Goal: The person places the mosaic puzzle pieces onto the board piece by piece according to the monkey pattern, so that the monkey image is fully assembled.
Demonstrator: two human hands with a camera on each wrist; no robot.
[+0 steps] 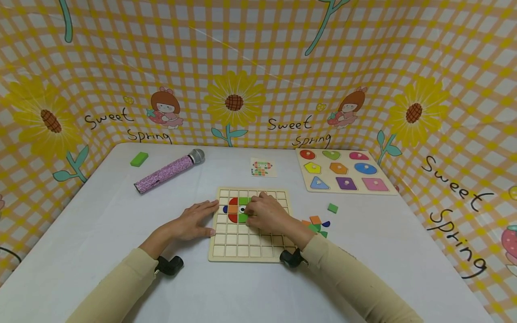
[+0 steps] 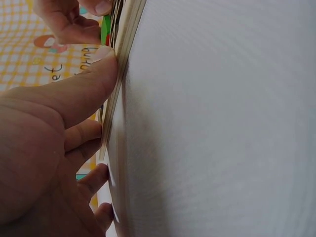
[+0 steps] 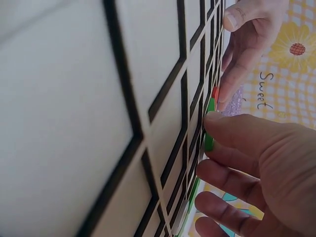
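Note:
A wooden grid board (image 1: pixel 230 251) lies on the table, with red, green, orange and blue pieces in its upper left cells. My left hand (image 1: pixel 195 220) rests at the board's left edge; in the left wrist view its thumb (image 2: pixel 94 81) touches the rim and the fingers are extended. Over the upper middle cells, my right hand (image 1: pixel 268 214) pinches a green tile (image 3: pixel 209 140) between thumb and forefinger, close against the board. Its other fingers hang loosely bent. In the head view the right hand hides the tile and part of the grid.
Several loose pieces, including an orange tile (image 1: pixel 315 220), lie right of the board near a green tile (image 1: pixel 333 208). Behind are a pattern card (image 1: pixel 264 168) and a shape puzzle (image 1: pixel 347 181). A purple microphone (image 1: pixel 165 174) and a green block (image 1: pixel 139 159) lie at left.

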